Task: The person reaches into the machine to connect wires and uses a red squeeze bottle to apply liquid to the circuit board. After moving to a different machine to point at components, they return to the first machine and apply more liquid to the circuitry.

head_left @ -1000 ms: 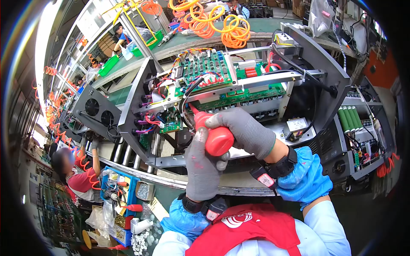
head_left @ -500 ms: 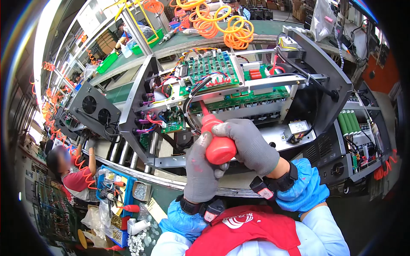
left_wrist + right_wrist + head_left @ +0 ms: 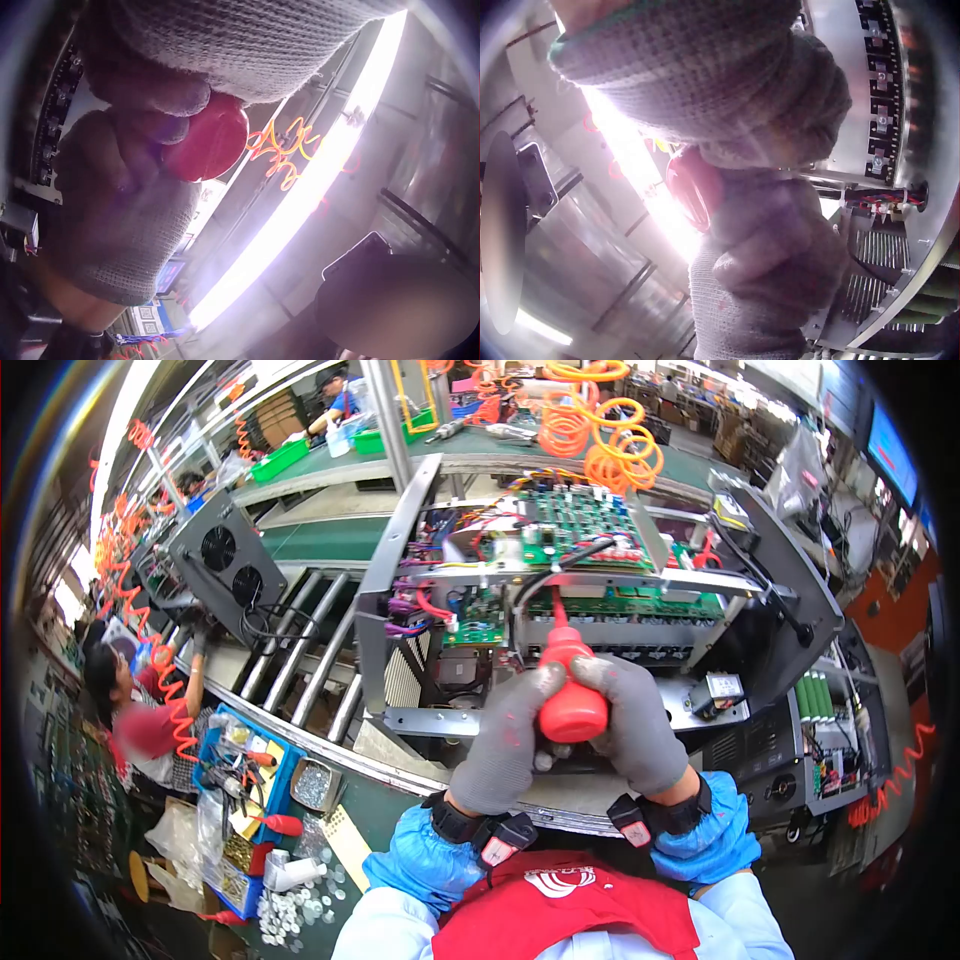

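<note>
A red squeeze bottle (image 3: pixel 573 705) is held between both grey-gloved hands in the head view, its thin nozzle pointing up into the metal chassis (image 3: pixel 440 722), by the edge of a green circuit board (image 3: pixel 590 525). The left hand (image 3: pixel 505 745) grips it from the left, and the right hand (image 3: pixel 635 725) from the right, with both thumbs near its upper part. Both wrist views show the bottle's rounded red base (image 3: pixel 217 139) between curled gloved fingers. The nozzle's tip cannot be made out clearly among the cables and boards.
Metal rollers (image 3: pixel 325 655) lie left of the chassis, beside a grey unit with two fans (image 3: pixel 225 555). A blue bin of tools (image 3: pixel 290 760) and loose white caps (image 3: pixel 290 910) are at the lower left. Another person (image 3: pixel 150 725) works at the far left.
The head view has shifted, so the chassis appears further right. The bottle stands more upright in view, with its nozzle further right along the board's edge; both hands still grip it.
</note>
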The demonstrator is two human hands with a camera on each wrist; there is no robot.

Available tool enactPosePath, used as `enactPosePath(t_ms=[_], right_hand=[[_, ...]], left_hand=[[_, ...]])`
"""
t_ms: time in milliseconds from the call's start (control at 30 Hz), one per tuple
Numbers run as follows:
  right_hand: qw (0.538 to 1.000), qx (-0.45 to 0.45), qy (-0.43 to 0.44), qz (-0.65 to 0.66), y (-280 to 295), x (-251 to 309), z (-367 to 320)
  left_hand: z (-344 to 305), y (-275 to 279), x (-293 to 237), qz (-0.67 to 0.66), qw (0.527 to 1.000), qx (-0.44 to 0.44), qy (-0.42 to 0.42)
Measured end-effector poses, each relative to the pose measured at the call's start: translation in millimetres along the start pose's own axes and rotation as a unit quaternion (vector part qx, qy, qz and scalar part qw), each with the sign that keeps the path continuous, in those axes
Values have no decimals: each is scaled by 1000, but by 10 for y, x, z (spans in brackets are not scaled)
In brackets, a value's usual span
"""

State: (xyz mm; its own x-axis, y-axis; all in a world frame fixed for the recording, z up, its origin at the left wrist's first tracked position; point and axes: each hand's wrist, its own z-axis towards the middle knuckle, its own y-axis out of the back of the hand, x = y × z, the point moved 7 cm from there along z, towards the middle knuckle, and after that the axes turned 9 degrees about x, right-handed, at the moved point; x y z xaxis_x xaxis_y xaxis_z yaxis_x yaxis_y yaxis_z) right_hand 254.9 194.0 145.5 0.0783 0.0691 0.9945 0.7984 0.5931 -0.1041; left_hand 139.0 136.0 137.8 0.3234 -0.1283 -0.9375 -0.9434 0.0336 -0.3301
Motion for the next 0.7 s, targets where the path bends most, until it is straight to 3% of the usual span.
enactPosePath(t_ms=[67,100,167,233,267,400,500,700], right_hand=[[998,4,-36,48,-148,14,-104],[1000,5,-20,-18,-130,9,-201],[997,12,-70,-39,-207,-51,-398],[995,46,-83,-31,-366,-68,-471],[987,89,-132,-6,-431,-101,-484],[985,100,-138,2,-827,-81,-340],[987,84,-133,35,-1065,-185,-228],[986,52,-148,66,-1299,-211,-124]], left_hand=[[-109,44,-59,66,997,47,-6],[-136,36,-102,102,989,85,-67],[-246,64,139,21,991,128,-23],[-490,117,-10,55,985,163,23],[-536,214,-22,67,985,157,21],[-699,600,-48,85,990,106,-32],[-828,852,-159,179,980,52,-65],[-785,1085,-247,28,998,44,-39]])
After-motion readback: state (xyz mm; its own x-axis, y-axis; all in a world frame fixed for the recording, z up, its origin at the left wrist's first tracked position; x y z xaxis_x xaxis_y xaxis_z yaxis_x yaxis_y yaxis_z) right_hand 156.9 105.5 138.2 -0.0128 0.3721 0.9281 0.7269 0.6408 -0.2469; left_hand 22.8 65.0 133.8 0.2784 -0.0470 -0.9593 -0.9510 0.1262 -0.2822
